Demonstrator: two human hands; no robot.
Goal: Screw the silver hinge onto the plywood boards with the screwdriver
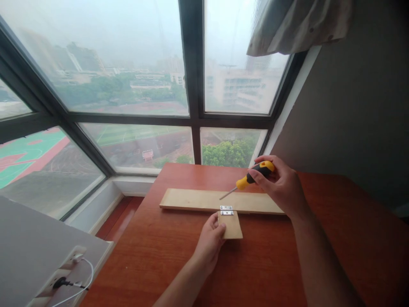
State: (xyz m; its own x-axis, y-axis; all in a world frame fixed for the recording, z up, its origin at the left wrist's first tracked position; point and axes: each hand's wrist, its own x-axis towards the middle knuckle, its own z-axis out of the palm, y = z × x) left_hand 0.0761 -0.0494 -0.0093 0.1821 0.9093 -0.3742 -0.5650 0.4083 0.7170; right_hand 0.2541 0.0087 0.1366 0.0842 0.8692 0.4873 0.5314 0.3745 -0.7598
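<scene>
A long pale wooden board [194,199] lies across the reddish wooden table [166,256]. A small wooden piece [232,227] butts against its near edge, joined by a small metal hinge [226,210]. My left hand [210,241] grips the left side of the small piece, thumb on top. My right hand [281,185] is closed round a yellow and black screwdriver [247,180], held above the board. Its metal tip points down-left, ending just above the board, a little behind the hinge.
A large window [134,85] runs behind the table, with a white sill [134,183]. A grey wall [361,111] stands to the right and a curtain [297,25] hangs above it. At lower left a power strip [60,275] with plugged cables sits on a grey surface.
</scene>
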